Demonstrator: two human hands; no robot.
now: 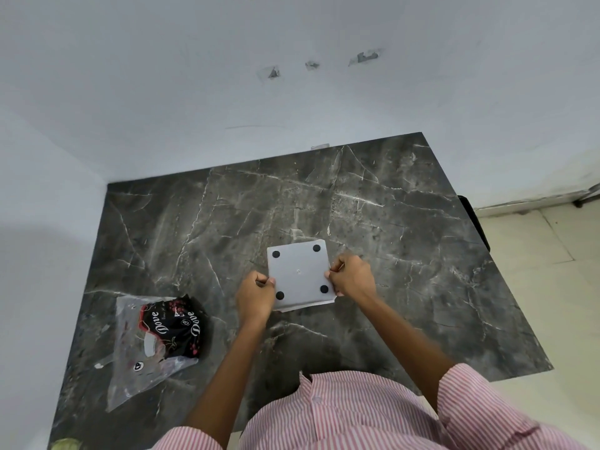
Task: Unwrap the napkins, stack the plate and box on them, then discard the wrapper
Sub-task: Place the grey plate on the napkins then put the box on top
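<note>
**Square plate held over a dark marble table**

A dark marble-patterned table (373,216) fills a corner between pale, scuffed walls, with light floor tiles to its right.

Near the middle of the table, towards the person, a grey square plate (298,274) shows a flat face with four black round dots, one near each corner. Being square, it has no clear long axis; its edges sit slightly turned against the table's edges, the far edge rising to the right. A thin white layer shows under its near edge; whether that is the napkins cannot be told. Whether the plate rests on the table or is lifted just off it cannot be told either.

The left hand (255,295) is curled closed, pinching the plate's left edge. The right hand (352,276) is likewise closed on the right edge, fingers folded under.

Left of the plate and nearer the person, well apart from it, lies a clear plastic wrapper (146,349), crumpled, with a black and red printed panel reading "Dove". Nothing lies between it and the plate. Striped pink sleeves and shirt fill the bottom.
</note>
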